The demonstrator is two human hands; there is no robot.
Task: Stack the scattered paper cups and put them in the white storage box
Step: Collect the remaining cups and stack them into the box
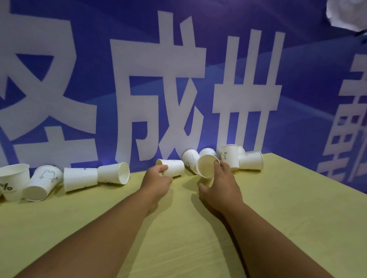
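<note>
Several white paper cups lie scattered along the far edge of the yellow-green table (193, 237), against the blue wall. My left hand (156, 181) grips one cup lying on its side (175, 167), fingers curled round its base end. My right hand (219, 184) holds another cup (206, 166) by its rim, mouth turned toward me and tilted off the table. More cups lie behind it: a tipped cup (190, 158), an upright cup marked "Hi" (229, 156) and a cup on its side (250, 160). The white storage box is not in view.
A cluster of cups sits at the far left: a tipped cup (114, 173), an inverted cup (80, 179), a cup with a bear drawing (42, 182) and an upright cup (12, 180). A blue banner wall (161, 72) backs the table.
</note>
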